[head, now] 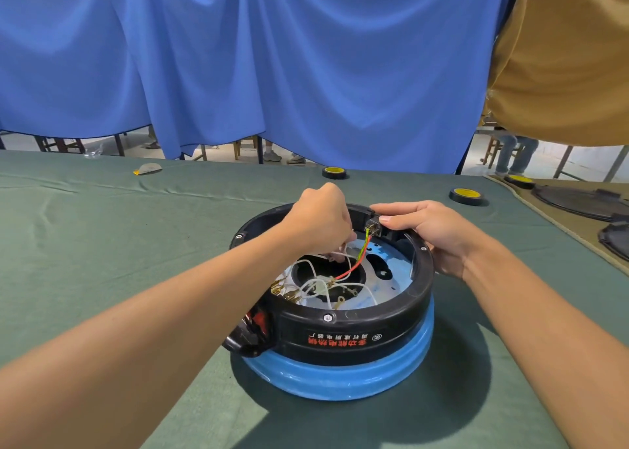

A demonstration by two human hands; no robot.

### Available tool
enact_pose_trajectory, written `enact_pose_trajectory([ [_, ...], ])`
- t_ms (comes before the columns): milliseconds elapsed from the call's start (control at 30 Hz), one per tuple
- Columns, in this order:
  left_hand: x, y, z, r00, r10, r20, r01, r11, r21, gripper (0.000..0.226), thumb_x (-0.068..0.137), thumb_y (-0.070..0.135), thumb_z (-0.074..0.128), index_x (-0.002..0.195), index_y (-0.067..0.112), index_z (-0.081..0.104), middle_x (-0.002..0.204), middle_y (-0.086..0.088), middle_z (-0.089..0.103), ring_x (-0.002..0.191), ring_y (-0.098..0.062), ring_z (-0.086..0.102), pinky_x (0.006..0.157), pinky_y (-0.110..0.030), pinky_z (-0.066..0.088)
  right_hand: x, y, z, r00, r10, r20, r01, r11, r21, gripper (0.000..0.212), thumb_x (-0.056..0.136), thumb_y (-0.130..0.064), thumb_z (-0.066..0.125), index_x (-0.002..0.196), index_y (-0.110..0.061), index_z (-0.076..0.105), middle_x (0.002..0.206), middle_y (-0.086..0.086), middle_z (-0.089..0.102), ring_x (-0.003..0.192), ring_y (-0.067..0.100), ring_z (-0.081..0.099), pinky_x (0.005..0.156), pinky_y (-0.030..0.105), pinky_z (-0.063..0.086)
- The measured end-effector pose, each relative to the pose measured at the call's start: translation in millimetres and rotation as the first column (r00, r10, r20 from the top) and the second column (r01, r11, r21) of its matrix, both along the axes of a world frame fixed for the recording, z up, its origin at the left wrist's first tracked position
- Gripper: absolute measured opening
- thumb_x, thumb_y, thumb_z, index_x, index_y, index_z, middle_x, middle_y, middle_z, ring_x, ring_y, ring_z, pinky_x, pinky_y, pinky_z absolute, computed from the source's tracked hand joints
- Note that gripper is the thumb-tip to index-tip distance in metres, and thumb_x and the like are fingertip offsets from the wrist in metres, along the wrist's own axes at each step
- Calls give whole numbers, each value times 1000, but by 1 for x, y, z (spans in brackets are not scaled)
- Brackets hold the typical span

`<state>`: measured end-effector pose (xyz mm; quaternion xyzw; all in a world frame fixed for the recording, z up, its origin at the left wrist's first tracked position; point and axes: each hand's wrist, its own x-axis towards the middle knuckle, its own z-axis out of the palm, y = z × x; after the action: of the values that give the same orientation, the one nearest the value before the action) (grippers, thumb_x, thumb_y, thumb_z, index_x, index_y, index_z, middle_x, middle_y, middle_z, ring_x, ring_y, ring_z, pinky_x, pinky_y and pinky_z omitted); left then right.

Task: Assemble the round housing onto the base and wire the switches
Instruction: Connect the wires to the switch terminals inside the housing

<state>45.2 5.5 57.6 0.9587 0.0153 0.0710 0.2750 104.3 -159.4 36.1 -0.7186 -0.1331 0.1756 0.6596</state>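
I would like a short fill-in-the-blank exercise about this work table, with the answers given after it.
1. The black round plastic housing sits on a round base coloured ____.
2. The left hand pinches thin wires ____ the housing.
3. The right hand grips the housing's far ____.
4. The cloth covering the table is ____.
Missing words: blue, inside, rim, green.

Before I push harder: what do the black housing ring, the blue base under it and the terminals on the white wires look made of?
Black housing ring: moulded plastic by the look, semi-gloss, with soft highlights and printed lettering.
Blue base: very glossy, sharp highlights along its ribs; painted metal or plastic, I cannot tell which.
Terminals: shiny brass-coloured metal.
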Motion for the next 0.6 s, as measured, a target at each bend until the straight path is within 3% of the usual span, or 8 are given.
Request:
enact_pose_trajectory([
  [200, 2, -5, -8, 996, 10, 87, -14, 999, 47, 14, 91, 22, 68, 101, 18, 76, 101, -9, 70, 91, -31, 64, 85, -45, 56, -2, 1, 0, 999, -19, 26, 19, 1000, 16, 28, 89, 2, 58, 109, -12, 71, 100, 14, 74, 95, 27, 71, 73, 32, 60],
  [600, 7, -5, -14, 993, -33, 117, 24, 997, 74, 17, 93, 21, 65, 105, 21, 77, 97, -8, 72, 89, -31, 65, 84, -46, 57, -2, 2, -3, 999, -23, 34, 21, 999, 45, 28, 88, 3, 58, 110, -10, 70, 99, 16, 74, 92, 29, 72, 72, 32, 60],
])
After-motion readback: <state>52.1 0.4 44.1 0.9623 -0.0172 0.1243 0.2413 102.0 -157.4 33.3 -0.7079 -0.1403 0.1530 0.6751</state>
